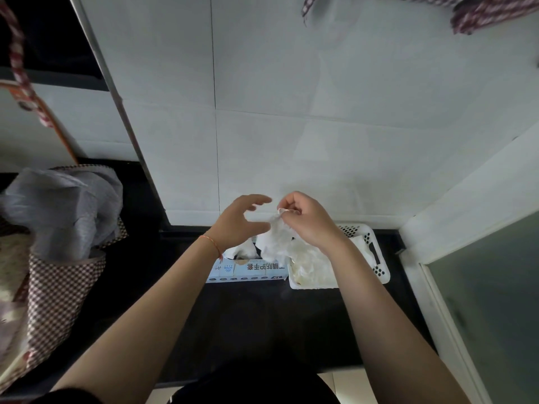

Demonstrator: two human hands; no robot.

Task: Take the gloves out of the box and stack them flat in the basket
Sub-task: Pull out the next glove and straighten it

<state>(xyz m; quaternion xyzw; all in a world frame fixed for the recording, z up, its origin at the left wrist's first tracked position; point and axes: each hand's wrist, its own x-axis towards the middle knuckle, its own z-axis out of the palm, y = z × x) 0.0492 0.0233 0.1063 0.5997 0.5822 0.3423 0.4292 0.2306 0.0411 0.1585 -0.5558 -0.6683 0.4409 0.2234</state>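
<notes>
- The right hand (pixel 306 220) pinched a thin white glove (pixel 277 237), held above the box (pixel 248 269) and basket (pixel 376 258).
- The left hand (pixel 236 223) hovered beside it, fingers spread, holding nothing.
- Box and basket sat touching on the dark desk (pixel 262 322); gloves lay in the basket.

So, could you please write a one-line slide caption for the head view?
Right hand pinches a glove above the box and basket; left hand open beside it.
</notes>
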